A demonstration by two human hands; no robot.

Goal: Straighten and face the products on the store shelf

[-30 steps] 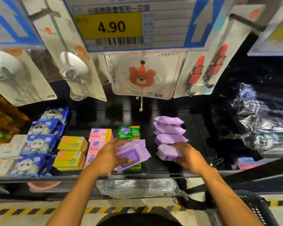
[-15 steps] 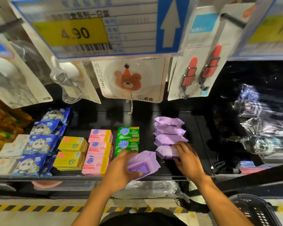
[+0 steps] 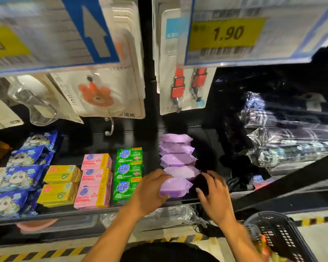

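Lying in left hand (image 3: 150,191), purple pack (image 3: 175,187)

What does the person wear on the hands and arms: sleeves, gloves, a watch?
Nothing that shows. The left hand and the right hand are bare, without gloves or watch; both forearms are bare down to the picture's edge, no sleeve in view.

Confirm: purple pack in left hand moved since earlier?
Yes: the purple pack moved right, off the green soap boxes, into the front of the purple row.
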